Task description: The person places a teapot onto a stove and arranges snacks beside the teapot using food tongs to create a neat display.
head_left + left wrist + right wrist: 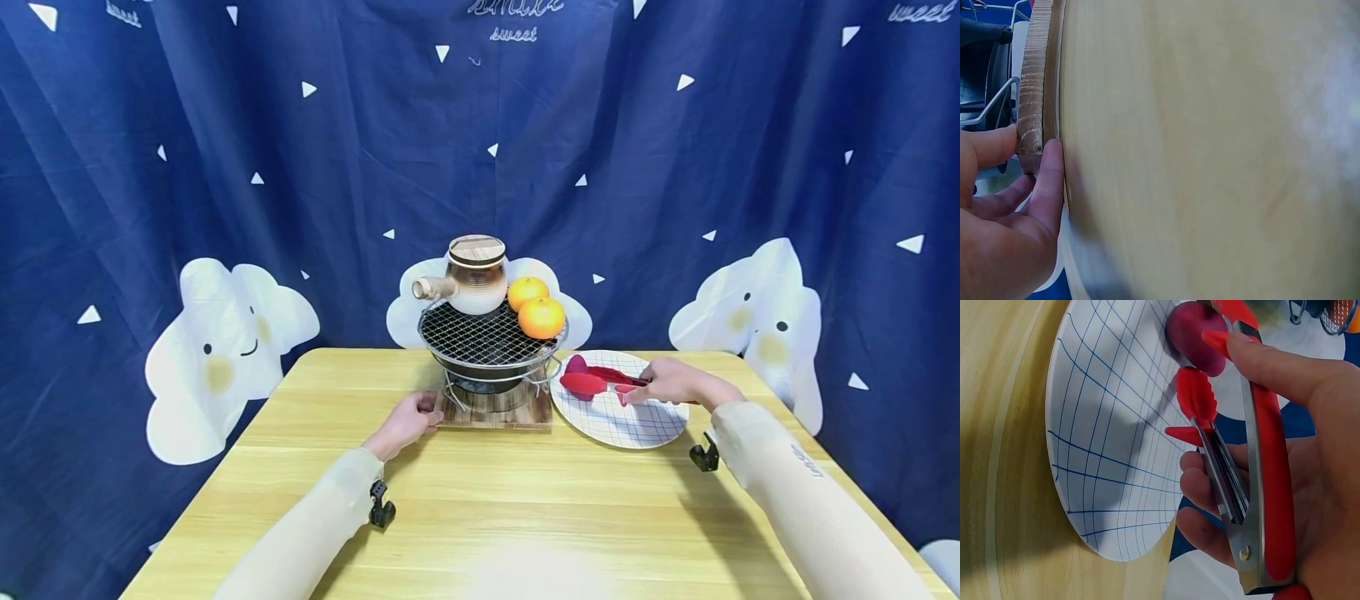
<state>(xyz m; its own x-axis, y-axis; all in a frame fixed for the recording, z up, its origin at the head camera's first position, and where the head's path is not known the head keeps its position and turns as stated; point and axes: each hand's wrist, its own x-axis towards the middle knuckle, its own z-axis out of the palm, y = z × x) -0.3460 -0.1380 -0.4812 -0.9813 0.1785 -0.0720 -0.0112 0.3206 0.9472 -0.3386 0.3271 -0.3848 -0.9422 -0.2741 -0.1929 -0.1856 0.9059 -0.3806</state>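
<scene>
My left hand (408,423) pinches the near left corner of a wooden board (495,417) under a small grill stove, thumb on one face and fingers at the other. My right hand (675,383) grips red-and-silver tongs (1272,487) with its thumb on one arm and fingers round the other. The spread red tong heads (583,383) are at a round, dark red fruit (1194,337); whether they touch it I cannot tell. This fruit lies on a white plate (630,429) with blue grid lines, partly hidden by the tongs.
The stove's round wire grate (480,337) bears a brown-and-white clay pot (480,287) with a side handle and wooden lid. Two oranges (542,317) sit at the grate's right. A wooden table (450,500) lies beneath, with a blue curtain (337,167) behind.
</scene>
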